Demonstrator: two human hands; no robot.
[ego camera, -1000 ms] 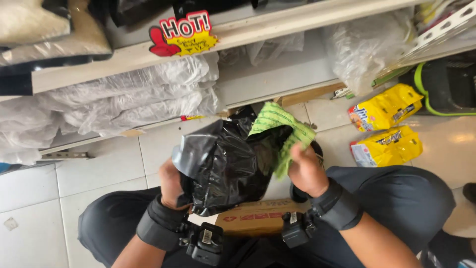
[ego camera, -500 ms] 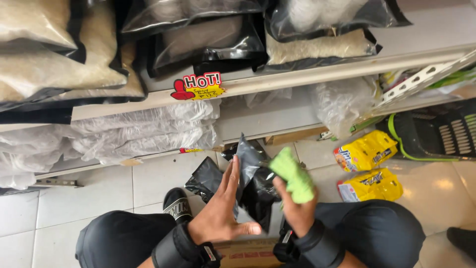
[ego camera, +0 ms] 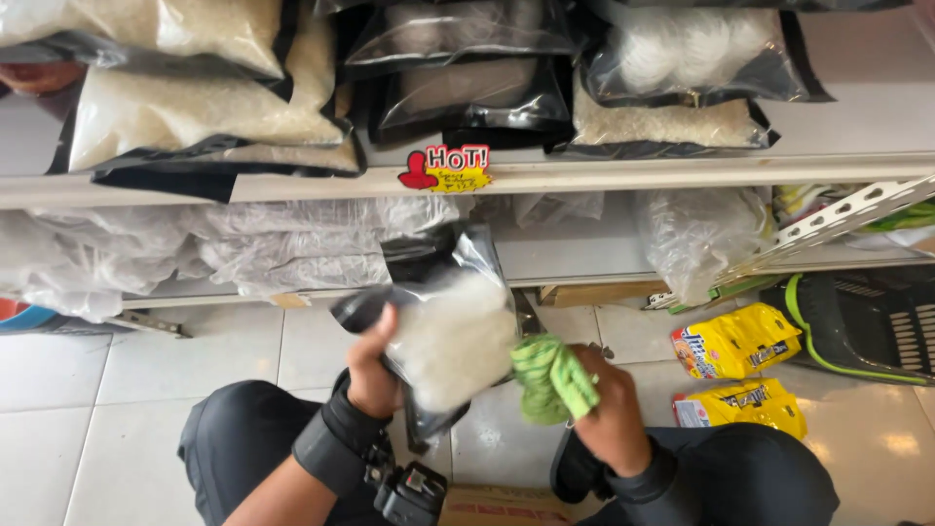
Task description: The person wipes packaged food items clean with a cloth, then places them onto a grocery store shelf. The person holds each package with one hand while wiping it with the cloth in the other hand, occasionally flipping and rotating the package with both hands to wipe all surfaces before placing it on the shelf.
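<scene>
Clear rice bag [ego camera: 450, 336] clenched in left grip [ego camera: 375, 365] | green cloth [ego camera: 551, 378] balled in right grip [ego camera: 609, 414], touching bag

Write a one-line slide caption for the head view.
Left hand holds a clear-fronted bag of white grains; right hand grips a green cloth.

Left hand [ego camera: 373, 362] gripping a clear-and-black bag of white grains [ego camera: 450, 331], held up before a white shelf [ego camera: 623, 173]. Right hand [ego camera: 606, 409] clutching a green cloth [ego camera: 551, 378] against the bag's lower edge. More grain bags [ego camera: 205, 117] stacked on that shelf. Two yellow packets [ego camera: 737, 341] lying on the tiled floor [ego camera: 88, 390].
</scene>
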